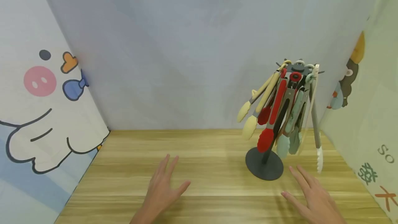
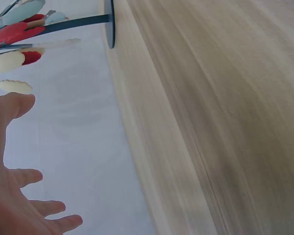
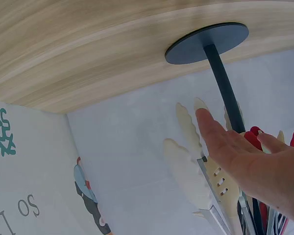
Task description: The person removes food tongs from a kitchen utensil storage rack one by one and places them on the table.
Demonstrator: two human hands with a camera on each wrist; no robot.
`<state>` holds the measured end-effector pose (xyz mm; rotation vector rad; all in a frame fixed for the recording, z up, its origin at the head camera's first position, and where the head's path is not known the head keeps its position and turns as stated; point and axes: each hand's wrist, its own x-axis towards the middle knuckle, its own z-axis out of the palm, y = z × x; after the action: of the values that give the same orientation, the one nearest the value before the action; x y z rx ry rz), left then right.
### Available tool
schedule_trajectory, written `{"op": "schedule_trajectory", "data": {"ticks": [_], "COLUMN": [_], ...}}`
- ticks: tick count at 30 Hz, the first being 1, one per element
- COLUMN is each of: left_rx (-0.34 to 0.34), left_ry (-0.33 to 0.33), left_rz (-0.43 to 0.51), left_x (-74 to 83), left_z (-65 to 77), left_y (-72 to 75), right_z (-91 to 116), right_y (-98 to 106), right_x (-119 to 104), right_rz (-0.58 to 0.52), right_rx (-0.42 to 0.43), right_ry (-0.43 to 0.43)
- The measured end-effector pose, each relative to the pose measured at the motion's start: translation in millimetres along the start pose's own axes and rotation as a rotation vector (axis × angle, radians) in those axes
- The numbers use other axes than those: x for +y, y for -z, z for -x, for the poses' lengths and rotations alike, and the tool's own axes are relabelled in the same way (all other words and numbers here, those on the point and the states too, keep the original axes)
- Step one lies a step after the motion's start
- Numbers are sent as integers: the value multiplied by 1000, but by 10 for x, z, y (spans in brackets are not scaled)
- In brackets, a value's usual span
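A rack with a round dark base (image 1: 255, 168) stands at the right of the wooden table, with several kitchen tongs hanging from its top. Among them are pale yellow tongs (image 1: 249, 127), red tongs (image 1: 265, 140), pale green tongs (image 1: 283, 146) and white-tipped tongs (image 1: 319, 160). My left hand (image 1: 161, 191) hovers over the table left of the rack, fingers spread, holding nothing. Nearer the rack, my right hand (image 1: 315, 198) extends its fingers just right of the base. It holds nothing either. In the right wrist view, a cream slotted utensil (image 3: 229, 205) hangs behind that hand.
The wooden table (image 1: 199, 168) ends at a pale grey cloth backdrop (image 1: 186, 51). A panel with a cartoon duck (image 1: 77, 123) borders the left side. Another printed panel (image 1: 351, 130) borders the right, close to the rack.
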<state>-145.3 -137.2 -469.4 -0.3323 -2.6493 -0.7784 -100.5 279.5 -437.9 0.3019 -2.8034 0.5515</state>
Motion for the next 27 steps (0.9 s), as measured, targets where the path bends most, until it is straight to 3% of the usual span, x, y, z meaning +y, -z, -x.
{"op": "schedule_trajectory", "data": {"ticks": [7, 13, 18, 27], "left_rx": [30, 15, -15, 18], "left_ry": [-30, 15, 52, 4], "left_rz": [75, 161, 247, 314], "left_x": [74, 177, 253, 387], "left_z": [-97, -230, -344, -521], "left_y": [42, 120, 189, 255], "right_z": [-21, -52, -81, -118], "right_y": [89, 179, 244, 341], "right_x": [-85, -149, -206, -265], "right_rz": [-62, -100, -125, -144], "right_rx": [4, 14, 101, 188], "right_ry": [-49, -83, -59, -53]}}
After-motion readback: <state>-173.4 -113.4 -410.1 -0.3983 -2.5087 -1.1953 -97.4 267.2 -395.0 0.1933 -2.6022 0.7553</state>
